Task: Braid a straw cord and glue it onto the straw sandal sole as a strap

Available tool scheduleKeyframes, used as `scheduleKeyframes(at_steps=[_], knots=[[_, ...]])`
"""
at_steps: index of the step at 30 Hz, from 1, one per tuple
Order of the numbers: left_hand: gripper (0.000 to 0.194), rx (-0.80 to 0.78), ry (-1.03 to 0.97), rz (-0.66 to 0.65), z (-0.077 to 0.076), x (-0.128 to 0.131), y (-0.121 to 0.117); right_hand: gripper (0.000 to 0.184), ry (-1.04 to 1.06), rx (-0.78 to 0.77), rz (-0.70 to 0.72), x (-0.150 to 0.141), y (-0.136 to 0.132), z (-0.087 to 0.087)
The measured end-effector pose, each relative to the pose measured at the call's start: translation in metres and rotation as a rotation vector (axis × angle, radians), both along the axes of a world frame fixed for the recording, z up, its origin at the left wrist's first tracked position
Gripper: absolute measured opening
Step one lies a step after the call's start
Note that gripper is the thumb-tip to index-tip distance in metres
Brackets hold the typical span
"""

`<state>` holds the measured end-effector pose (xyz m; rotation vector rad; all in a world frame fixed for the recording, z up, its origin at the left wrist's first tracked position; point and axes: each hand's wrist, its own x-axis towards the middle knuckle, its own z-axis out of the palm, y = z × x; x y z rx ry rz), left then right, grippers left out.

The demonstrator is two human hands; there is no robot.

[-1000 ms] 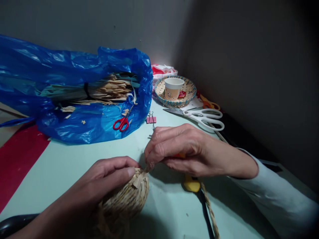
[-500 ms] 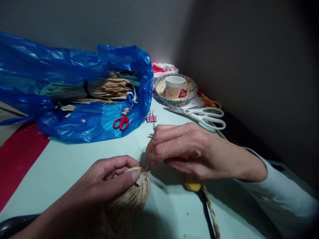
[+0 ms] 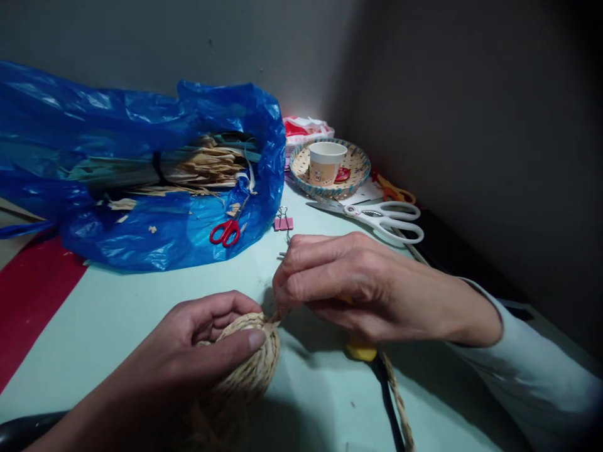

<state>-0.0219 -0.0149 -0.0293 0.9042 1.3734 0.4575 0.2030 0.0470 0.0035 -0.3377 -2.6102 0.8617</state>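
My left hand is closed around a coiled piece of braided straw, thumb on the near side and fingers over the far edge. Pinched at the coil's upper right edge is a thin straw strand, gripped by my right hand between thumb and fingertips. A braided straw cord trails from beneath the right hand toward the bottom of the view. Partly covered by that hand lies a yellow object with a black strip running down from it; its kind is hidden.
A blue plastic bag at the left holds a bundle of dried straw; red-handled scissors lie on it. Behind my right hand are a pink binder clip, white scissors and a woven basket with a paper cup.
The coil has turned slightly in my left hand, so more of its braided rows show on top. My right hand keeps its pinch on the strand; the view has shifted a little.
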Motion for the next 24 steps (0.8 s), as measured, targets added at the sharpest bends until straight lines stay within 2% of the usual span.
scheduleKeyframes(at_steps=[11,16,24], knots=[[0.022,0.082,0.106,-0.053,0.0011,0.0036,0.0038,0.028,-0.020,0.043,0.010,-0.0007,-0.0001,0.0006],[0.015,0.089,0.103,-0.040,0.0013,0.0041,0.0048,0.037,-0.033,0.066,0.010,-0.0019,-0.0009,-0.0005],[0.019,0.128,0.034,-0.010,-0.0030,0.0019,0.0071,0.032,-0.028,0.069,0.046,-0.0026,0.0012,-0.0005]])
